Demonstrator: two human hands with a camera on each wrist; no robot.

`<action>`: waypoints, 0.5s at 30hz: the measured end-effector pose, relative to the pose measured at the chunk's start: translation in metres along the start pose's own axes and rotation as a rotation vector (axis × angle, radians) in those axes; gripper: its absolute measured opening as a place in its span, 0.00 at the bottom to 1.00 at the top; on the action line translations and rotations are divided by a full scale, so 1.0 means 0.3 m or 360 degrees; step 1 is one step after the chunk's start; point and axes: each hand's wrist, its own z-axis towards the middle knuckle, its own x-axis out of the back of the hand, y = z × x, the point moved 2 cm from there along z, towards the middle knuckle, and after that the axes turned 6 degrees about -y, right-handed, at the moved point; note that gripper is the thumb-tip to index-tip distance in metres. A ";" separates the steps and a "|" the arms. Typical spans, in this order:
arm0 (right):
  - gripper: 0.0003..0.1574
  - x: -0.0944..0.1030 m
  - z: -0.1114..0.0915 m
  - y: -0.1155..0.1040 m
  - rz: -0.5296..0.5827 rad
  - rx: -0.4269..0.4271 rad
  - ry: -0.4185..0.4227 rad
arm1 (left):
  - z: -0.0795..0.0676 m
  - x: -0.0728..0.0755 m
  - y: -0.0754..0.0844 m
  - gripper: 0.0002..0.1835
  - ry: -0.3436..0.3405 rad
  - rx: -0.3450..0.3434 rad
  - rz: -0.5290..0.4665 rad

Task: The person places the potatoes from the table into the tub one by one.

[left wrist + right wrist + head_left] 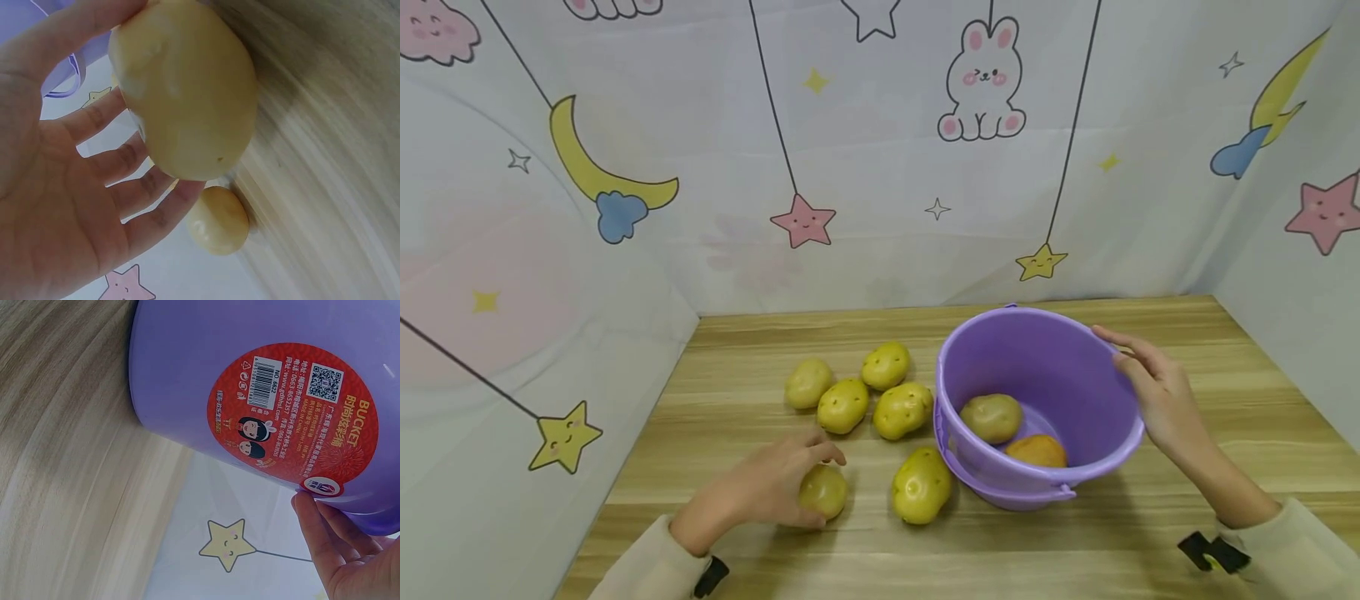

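Potato [824, 492], smooth and rounded, left of glossy purple bucket [1045, 358], left hand [767, 483] with fingers curled round potato, right hand's [1161, 396] fingers holding bucket, two potatoes [992, 418] inside, five dimpled potatoes [922, 486] left of it

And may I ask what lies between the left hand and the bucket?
In the head view, one loose potato lies straight across, between the potato in the left hand and the bucket; others lie farther back.
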 end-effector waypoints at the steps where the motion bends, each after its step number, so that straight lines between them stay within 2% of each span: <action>1: 0.24 0.000 0.000 0.000 0.0001 0.0001 0.0003 | 0.000 0.000 0.001 0.32 0.0007 -0.0008 -0.0005; 7: 0.24 0.000 0.000 -0.001 0.0007 -0.0007 -0.0009 | -0.007 -0.002 0.001 0.31 0.0022 -0.0034 -0.0012; 15: 0.23 0.003 0.001 0.002 0.0010 0.0009 -0.0007 | -0.016 -0.011 -0.008 0.31 -0.0016 0.0021 0.0009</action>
